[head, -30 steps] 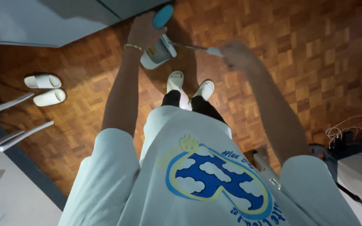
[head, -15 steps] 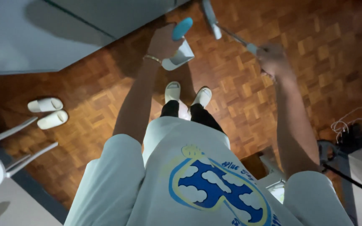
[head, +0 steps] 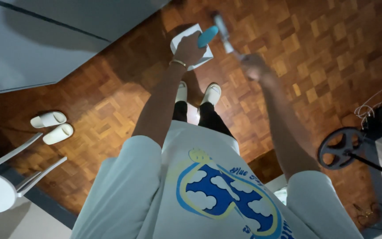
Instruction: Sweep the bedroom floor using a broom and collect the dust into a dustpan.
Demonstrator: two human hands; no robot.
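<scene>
So our left hand point(head: 190, 49) is curled shut around the white squarish plastic container point(head: 190, 44), thumb side clamped on it along with a teal oval handle point(head: 208, 36) that sticks up and to the right from the grip. Just right of that container, our right hand point(head: 254, 66) is closed on the thin metal shaft of a slim white-tipped tool point(head: 223, 31), though it's blurry so we can't tell the finger placement. The tool's long axis runs up and left from the right hand, its tip ending just beside the teal handle, near but apart. Both arms are stretched out forward; below the container sit our white slippers point(head: 197, 93) on the brown parquet floor point(head: 323, 53).
</scene>
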